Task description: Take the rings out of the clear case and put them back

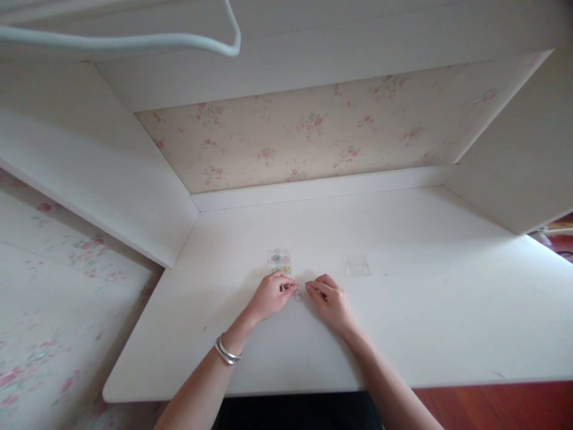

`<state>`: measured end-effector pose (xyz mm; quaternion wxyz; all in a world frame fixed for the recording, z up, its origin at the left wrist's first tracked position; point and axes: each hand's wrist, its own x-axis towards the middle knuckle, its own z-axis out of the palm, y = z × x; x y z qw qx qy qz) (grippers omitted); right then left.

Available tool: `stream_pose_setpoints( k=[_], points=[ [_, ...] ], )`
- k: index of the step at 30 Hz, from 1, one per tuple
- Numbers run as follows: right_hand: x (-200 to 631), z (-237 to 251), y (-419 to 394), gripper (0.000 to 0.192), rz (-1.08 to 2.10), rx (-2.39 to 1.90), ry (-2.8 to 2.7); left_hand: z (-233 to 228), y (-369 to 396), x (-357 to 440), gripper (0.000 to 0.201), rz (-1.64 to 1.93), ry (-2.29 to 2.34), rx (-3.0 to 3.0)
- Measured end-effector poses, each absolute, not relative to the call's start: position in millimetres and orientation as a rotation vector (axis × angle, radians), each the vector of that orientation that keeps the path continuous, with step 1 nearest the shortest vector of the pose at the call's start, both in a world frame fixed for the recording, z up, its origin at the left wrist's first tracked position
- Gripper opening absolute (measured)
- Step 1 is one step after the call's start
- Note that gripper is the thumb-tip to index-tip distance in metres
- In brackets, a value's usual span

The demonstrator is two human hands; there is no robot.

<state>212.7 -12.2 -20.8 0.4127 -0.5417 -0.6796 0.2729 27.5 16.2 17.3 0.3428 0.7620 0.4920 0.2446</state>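
My left hand (275,292), with silver bangles (227,351) on its wrist, is closed in a pinch just in front of a small clear plastic box (270,258). Dark, silvery and yellowish small pieces (281,258) lie in that box. Facing it across a narrow gap, my right hand (329,297) also pinches thumb against fingers. Whatever either pinch holds is too small to make out. Thin small rings (297,295) show right by my left fingertips; I cannot tell whether they hang from them or rest on the table.
A flat clear plastic piece, perhaps a lid (357,264), lies behind my right hand on the white desk (425,310). White panels enclose the desk at the left, right and above. A white curved tube (134,42) crosses the upper left.
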Motion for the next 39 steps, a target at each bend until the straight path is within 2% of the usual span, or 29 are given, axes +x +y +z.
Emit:
stream_pose_setpoints(
  k=[10, 17, 27, 34, 39],
  points=[
    [211.5, -22.2, -11.5, 0.028, 0.669, -1.383, -1.799, 7.2, 11.0, 32.8, 0.024, 0.634, 1.307, 1.977],
    [211.6, -21.1, -13.6, 0.030, 0.649, -1.351, -1.885, 12.0, 13.4, 29.9, 0.025, 0.769, 1.372, 2.029],
    [200.1, -7.5, -15.3, 0.020, 0.327, -1.266, -2.271, 17.9, 68.3, 22.2, 0.022, 0.764, 1.615, 2.207],
    [204.4, -13.0, -12.7, 0.022, 0.380, -1.244, -2.221, 8.5, 92.2, 24.4, 0.020, 0.581, 1.734, 2.205],
    [205.2, -16.4, -12.3, 0.019, 0.425, -1.254, -2.160, 11.0, 92.4, 19.6, 0.024, 0.653, 1.721, 2.206]
  ],
)
